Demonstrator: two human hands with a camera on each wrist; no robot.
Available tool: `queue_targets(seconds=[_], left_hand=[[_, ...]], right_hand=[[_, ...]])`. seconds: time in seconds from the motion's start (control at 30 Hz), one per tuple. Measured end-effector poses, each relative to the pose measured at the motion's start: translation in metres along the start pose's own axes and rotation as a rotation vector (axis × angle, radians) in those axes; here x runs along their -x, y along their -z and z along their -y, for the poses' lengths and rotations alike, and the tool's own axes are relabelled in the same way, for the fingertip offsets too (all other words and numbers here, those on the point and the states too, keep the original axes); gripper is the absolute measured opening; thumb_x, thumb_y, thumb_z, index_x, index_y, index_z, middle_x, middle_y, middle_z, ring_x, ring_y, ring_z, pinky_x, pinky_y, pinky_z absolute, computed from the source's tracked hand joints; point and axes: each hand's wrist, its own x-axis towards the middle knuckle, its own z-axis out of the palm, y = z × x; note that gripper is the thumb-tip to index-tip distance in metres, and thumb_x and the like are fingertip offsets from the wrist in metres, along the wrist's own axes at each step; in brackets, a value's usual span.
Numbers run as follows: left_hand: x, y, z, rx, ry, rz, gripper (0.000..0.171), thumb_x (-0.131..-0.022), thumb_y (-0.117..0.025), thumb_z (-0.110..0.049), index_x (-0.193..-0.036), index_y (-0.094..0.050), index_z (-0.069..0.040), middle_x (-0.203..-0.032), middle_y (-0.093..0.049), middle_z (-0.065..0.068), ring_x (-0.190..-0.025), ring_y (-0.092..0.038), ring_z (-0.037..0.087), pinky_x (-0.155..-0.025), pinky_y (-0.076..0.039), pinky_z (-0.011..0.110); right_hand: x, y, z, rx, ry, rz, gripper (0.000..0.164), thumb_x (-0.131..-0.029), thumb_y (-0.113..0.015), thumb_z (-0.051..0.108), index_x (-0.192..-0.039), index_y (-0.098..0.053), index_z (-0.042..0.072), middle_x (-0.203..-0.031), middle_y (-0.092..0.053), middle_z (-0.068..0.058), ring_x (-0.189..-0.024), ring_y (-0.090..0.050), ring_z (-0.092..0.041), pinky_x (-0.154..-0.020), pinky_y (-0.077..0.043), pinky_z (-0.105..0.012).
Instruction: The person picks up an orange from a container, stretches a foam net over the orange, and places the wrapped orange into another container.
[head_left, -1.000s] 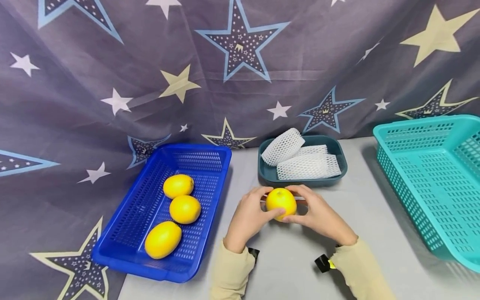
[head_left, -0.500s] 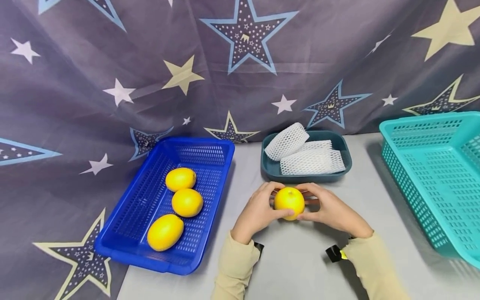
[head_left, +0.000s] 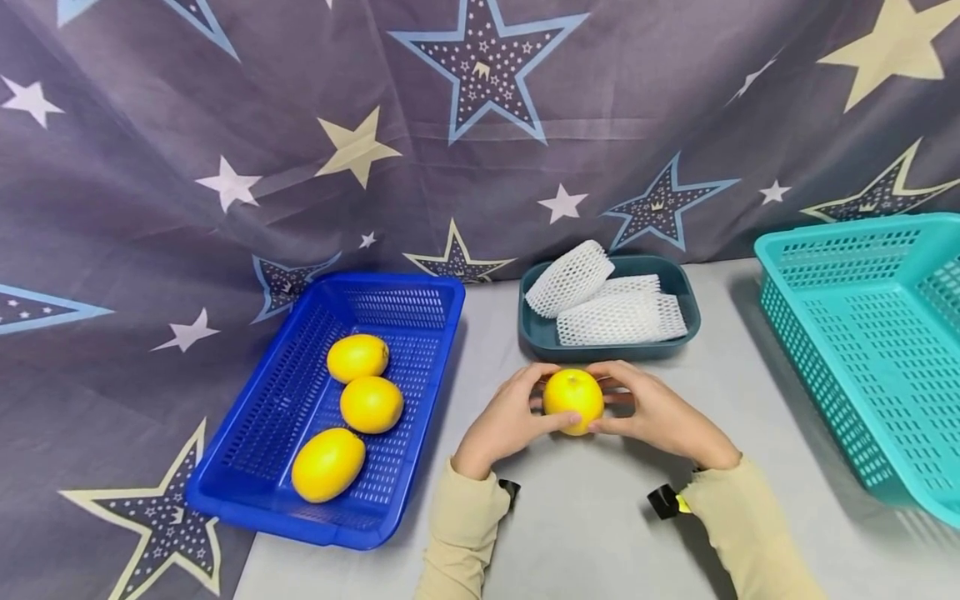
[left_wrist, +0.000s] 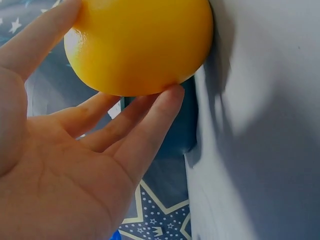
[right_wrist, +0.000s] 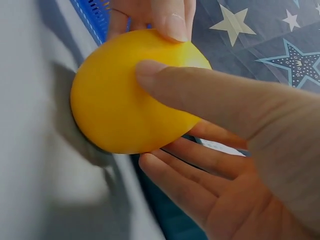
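Round yellow fruit (head_left: 573, 400): sides partly finger-hidden
Left hand (head_left: 510, 425), right hand (head_left: 663, 418): curled, gripping fruit
Turquoise plastic basket (head_left: 900, 358): right of fruit, cropped

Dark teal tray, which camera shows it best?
The head view: there the tray and the white foam nets in it show clearly from above. The left wrist view has only a piece behind the left hand and yellow fruit; the right wrist view, a piece behind the right hand.
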Motion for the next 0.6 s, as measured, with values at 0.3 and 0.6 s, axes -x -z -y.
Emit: queue_targets(seconds=[0.3, 0.6], left_hand=[[-0.001, 0.0, 0.002, -0.012, 0.008, -0.004, 0.063, -0.085, -0.08, -0.03, -0.137, -0.052, -0.009, -0.134, -0.057, 0.006, -0.114, -0.059, 0.017, -0.096, -0.051, 0.026], [-0.001, -0.002, 0.0, -0.003, 0.005, 0.006, 0.064, -0.084, -0.081, -0.027, -0.137, -0.052, -0.007, -0.135, -0.057, 0.008, -0.115, -0.061, 0.021, -0.098, -0.052, 0.032]], right_hand=[[0.004, 0.014, 0.007, -0.041, -0.004, -0.056, 0.052, -0.085, -0.078, 0.011, -0.13, -0.055, -0.002, -0.129, -0.057, -0.018, -0.118, -0.059, -0.036, -0.097, -0.052, -0.046], [0.006, 0.029, 0.001, 0.069, 0.084, -0.437, 0.029, -0.085, -0.074, -0.004, -0.113, -0.064, -0.003, -0.107, -0.066, -0.014, -0.094, -0.062, -0.008, -0.084, -0.052, -0.014]])
